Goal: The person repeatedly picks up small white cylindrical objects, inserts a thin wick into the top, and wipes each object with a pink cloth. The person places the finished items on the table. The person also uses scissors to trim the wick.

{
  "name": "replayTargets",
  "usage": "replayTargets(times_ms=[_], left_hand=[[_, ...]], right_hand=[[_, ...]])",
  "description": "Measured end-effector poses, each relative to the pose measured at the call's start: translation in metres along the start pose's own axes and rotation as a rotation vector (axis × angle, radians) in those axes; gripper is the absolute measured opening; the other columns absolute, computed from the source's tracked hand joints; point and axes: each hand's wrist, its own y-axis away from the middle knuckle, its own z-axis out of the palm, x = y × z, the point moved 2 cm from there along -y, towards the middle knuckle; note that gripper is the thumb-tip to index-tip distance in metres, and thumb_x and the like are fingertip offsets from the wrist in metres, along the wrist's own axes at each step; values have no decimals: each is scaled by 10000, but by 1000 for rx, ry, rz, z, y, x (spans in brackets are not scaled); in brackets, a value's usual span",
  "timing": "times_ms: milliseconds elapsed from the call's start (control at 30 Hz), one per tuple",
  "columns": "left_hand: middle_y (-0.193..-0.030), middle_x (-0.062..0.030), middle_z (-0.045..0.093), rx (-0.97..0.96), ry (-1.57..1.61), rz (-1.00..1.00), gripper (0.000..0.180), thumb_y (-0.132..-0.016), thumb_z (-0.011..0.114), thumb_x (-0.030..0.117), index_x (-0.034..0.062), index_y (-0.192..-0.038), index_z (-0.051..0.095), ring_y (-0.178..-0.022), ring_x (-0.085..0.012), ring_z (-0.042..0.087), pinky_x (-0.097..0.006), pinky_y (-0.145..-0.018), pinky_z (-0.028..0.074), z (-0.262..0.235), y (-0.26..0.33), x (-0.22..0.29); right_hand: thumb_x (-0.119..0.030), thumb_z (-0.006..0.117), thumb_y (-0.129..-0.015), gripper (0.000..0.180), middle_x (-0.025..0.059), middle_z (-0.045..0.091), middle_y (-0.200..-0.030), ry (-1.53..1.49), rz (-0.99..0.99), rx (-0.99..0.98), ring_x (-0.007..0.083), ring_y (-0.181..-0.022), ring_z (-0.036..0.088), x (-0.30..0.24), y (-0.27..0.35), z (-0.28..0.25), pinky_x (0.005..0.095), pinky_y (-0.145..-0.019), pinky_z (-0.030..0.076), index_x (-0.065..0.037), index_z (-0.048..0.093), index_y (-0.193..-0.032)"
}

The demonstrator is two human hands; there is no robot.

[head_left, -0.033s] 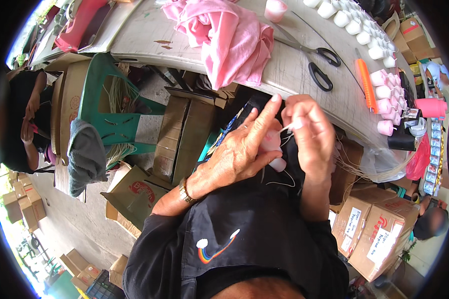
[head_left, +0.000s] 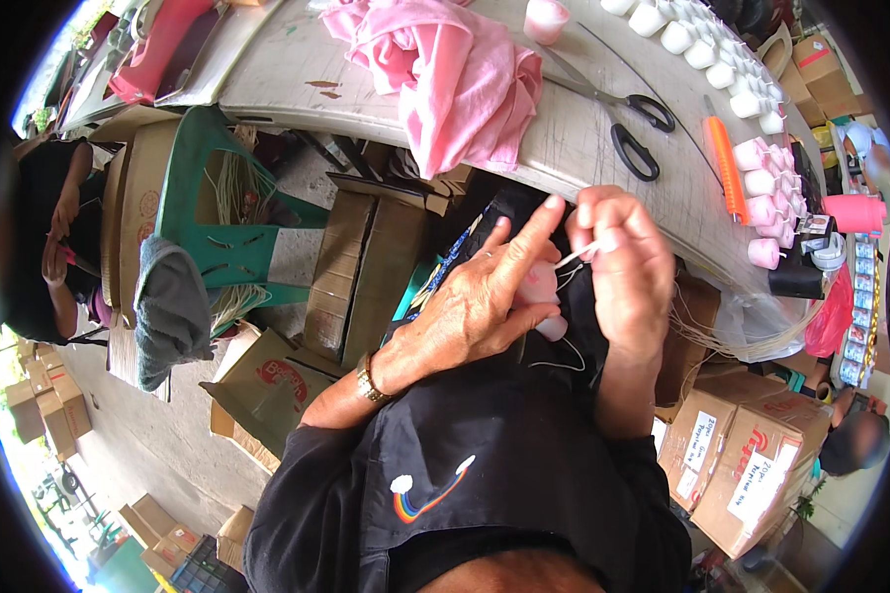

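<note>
My left hand (head_left: 470, 301), with a watch on its wrist, is closed around a small pink cup-shaped piece (head_left: 538, 284) in front of my black top. Its index finger points up and away. A white knob-like end (head_left: 552, 327) shows just below the pink piece, partly behind my thumb. My right hand (head_left: 628, 267) pinches a thin white cord (head_left: 576, 256), which runs taut from the pink piece to my fingertips. Another loop of pale cord (head_left: 569, 358) hangs beneath my hands.
On the table (head_left: 564, 148) lie a pink cloth (head_left: 455, 89), black-handled scissors (head_left: 633, 128) and an orange-handled cutter (head_left: 725, 168). Rows of white cups (head_left: 702, 51) and pink cups (head_left: 761, 188) stand at right. A green chair (head_left: 203, 198) and cardboard boxes (head_left: 752, 465) surround me.
My right hand has moved slightly to the right, and a longer stretch of the white cord shows between it and the pink piece. My left hand has barely shifted.
</note>
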Motion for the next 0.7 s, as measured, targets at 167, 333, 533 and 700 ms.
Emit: replayTargets(times_ms=[167,333,533,700], left_hand=[[-1202,-90,606,84,-137,59,570,-832,724,392,104,-1300,572,-1091,-286,591,-614,-1123,220,0,-8,3],[-850,-58,681,115,233,28,175,-850,712,99,50,-1011,664,-753,-248,678,-522,-1098,373,5,-19,7],[-834,-46,672,256,132,-36,121,-848,708,110,56,-951,673,-709,-218,651,-547,-1132,270,1,-17,8],[-809,4,662,381,342,-171,124,-880,707,157,52,-939,674,-727,-107,612,-505,-1147,234,-7,-16,1]], right_hand=[[-99,502,-941,92,108,511,-1037,130,-65,19,128,-867,436,-9,1,-8,275,-819,361,-14,526,-913],[-41,563,-957,71,92,537,-1127,89,-74,66,110,-920,514,1,4,-7,259,-799,456,20,599,-947],[-155,622,-962,178,95,621,-1041,-69,29,103,111,-876,557,21,15,-5,253,-775,458,20,646,-978],[-179,589,-985,213,54,657,-915,-45,271,59,57,-795,544,25,31,5,210,-700,441,27,637,-960]])
